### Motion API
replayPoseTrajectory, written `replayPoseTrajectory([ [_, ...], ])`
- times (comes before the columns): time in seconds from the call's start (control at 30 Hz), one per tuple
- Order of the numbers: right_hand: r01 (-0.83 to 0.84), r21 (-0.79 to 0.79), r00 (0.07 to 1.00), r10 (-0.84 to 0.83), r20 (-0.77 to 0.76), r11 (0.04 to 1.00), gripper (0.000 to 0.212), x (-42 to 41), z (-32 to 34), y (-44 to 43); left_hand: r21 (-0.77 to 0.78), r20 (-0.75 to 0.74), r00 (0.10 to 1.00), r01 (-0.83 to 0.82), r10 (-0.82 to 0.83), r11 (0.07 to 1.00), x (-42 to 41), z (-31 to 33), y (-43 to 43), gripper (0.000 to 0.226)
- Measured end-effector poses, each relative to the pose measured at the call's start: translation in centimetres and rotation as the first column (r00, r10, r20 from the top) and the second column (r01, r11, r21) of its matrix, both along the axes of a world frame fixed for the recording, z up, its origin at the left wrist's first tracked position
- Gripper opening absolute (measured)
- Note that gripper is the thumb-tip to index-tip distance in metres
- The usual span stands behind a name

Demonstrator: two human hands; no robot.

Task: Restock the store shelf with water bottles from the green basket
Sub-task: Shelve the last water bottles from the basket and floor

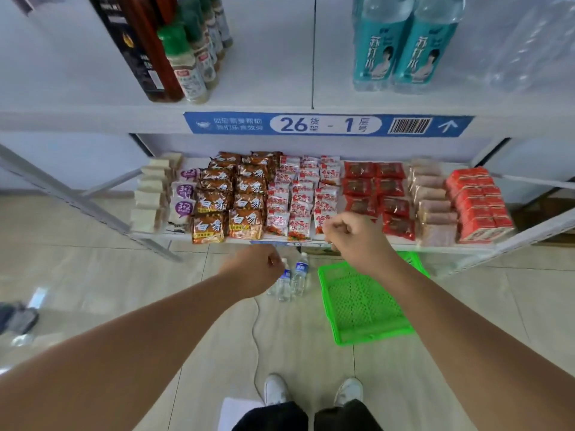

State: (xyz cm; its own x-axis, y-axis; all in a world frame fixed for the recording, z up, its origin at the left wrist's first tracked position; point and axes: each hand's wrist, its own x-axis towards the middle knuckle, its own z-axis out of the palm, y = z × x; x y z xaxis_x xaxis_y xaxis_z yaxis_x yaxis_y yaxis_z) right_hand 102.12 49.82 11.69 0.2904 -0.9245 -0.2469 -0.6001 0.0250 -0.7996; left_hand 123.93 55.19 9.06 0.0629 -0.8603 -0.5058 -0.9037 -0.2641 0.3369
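On the floor below the low shelf [311, 244], small water bottles [294, 276] stand just left of the green basket [361, 306]. The left hand [252, 269] is curled into a fist with nothing in it, partly hiding the bottles. The right hand [354, 237] is a loose fist too, in front of the snack packs [242, 197]. A white cord [256, 334] lies on the bare tiles. The top shelf [270, 85] has open room.
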Motion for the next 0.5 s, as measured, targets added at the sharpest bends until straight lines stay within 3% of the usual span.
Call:
replayPoseTrajectory([
  [0.23, 0.041, 0.108, 0.998, -0.036, -0.048, 0.993, 0.016, -0.3, -6.2, -0.2, 0.134, 0.006, 1.000, -0.027, 0.027, 0.991, 0.4, -7.2, -0.6, 0.022],
  [0.5, 0.046, 0.127, 0.997, -0.038, -0.067, 0.991, 0.010, -0.1, -24.7, -2.8, 0.249, 0.004, 0.999, 0.040, -0.042, 0.968, -1.5, -27.5, -2.9, 0.032],
])
